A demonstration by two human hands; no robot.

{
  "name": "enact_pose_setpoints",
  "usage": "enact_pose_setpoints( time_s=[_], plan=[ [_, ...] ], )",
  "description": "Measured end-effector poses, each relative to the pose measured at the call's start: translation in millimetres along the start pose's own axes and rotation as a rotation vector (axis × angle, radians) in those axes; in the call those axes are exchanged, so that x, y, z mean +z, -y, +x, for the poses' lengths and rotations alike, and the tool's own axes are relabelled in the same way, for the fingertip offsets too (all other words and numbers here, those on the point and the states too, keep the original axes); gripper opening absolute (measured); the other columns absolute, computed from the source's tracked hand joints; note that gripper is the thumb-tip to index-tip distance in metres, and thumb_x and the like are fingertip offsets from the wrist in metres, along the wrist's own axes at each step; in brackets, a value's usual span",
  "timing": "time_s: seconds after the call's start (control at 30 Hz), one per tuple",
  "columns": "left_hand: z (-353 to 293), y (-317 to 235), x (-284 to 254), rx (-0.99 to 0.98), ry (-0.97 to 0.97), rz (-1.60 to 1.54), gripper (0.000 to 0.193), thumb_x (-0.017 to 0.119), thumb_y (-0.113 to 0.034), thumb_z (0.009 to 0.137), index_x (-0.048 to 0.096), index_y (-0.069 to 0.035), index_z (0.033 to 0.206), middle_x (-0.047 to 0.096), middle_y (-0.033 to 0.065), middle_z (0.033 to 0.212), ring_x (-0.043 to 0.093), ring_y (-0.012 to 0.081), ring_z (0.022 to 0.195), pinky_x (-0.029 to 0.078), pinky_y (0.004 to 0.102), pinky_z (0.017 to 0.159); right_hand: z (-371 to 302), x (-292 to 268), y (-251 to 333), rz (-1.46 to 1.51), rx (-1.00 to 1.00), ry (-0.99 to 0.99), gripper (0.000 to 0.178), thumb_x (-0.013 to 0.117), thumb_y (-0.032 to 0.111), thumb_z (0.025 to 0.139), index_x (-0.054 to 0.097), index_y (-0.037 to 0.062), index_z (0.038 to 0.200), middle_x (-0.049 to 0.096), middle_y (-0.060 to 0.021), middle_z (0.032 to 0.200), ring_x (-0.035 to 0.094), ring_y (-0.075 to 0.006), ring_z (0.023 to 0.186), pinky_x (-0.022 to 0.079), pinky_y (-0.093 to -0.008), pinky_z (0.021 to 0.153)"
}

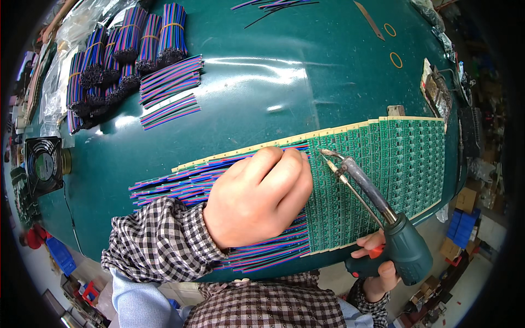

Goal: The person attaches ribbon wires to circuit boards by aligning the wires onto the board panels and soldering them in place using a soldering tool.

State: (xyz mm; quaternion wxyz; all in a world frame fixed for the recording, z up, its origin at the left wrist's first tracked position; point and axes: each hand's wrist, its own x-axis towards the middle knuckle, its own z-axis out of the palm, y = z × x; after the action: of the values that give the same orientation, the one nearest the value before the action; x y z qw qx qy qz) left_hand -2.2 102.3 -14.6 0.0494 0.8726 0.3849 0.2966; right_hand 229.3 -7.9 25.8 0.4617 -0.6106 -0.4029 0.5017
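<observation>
At the near edge of the green bench (328, 71), the left hand (257, 197) rests as a closed fist on a row of multicoloured ribbon wires (169, 183), pinning them where their ends meet the green circuit board strips (404, 158). What the fist encloses, if anything, cannot be told. The right hand (377, 268) is wrapped around the grip of a green soldering gun (402, 246), a finger on its orange trigger; the metal tip (327, 153) sits on the boards just beside the left knuckles.

The hot tip is very close to those knuckles, so a small slip could burn skin or scorch wire insulation. If the fist shifts, the wires could slide off their pads and solder could bridge neighbours.

The joints themselves are hidden under the fist and too small to make out. Spare wire bundles (131, 49) lie at the far left corner, partly cut by the fisheye rim, and clutter past the right edge is blurred
</observation>
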Motion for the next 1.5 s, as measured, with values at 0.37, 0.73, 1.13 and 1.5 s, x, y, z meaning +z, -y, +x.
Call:
enact_pose_setpoints(
  time_s=[0.37,0.73,1.13,1.5],
  plan=[
    [0.7,2.5,-1.4,0.011,0.001,-0.01,0.034,0.061,-0.006,0.063,0.063,0.008,0.095,0.057,0.014,0.09,0.059,0.0247,0.075,0.052,0.0313,0.064,-1.1,-3.2,-2.4,-0.003,0.024,0.021,0.066,0.066,0.046,0.08,0.048,-0.0131,0.102,0.053,-0.0108,0.069,0.057,-0.0205,0.06,0.053,-0.0313,0.053],
    [1.1,8.3,-0.8,-0.031,-0.007,-0.063,0.034,0.06,-0.006,0.061,0.064,0.005,0.093,0.058,0.0109,0.089,0.058,0.0227,0.074,0.05,0.0305,0.062,-2.0,-2.5,-1.6,-0.008,0.027,0.013,0.068,0.067,0.045,0.08,0.047,-0.0152,0.104,0.054,-0.0106,0.068,0.057,-0.0213,0.057,0.053,-0.0316,0.054],
    [1.0,4.7,-1.1,0.009,-0.005,-0.028,0.035,0.061,-0.006,0.062,0.063,0.008,0.094,0.057,0.0136,0.089,0.059,0.0239,0.075,0.052,0.031,0.064,-2.8,-4.0,-4.5,0.052,0.039,0.017,0.075,0.069,0.042,0.08,0.039,-0.017,0.116,0.055,-0.0115,0.073,0.058,-0.0219,0.062,0.054,-0.0328,0.055],
    [0.2,3.0,-0.1,0.011,0.006,-0.007,0.034,0.063,-0.005,0.062,0.063,0.009,0.094,0.057,0.0137,0.089,0.059,0.0242,0.075,0.051,0.0307,0.063,-2.7,-4.0,-1.8,-0.004,0.048,0.015,0.071,0.068,0.045,0.079,0.045,-0.0149,0.109,0.055,-0.011,0.072,0.058,-0.0208,0.061,0.054,-0.0313,0.055]
  ],
)
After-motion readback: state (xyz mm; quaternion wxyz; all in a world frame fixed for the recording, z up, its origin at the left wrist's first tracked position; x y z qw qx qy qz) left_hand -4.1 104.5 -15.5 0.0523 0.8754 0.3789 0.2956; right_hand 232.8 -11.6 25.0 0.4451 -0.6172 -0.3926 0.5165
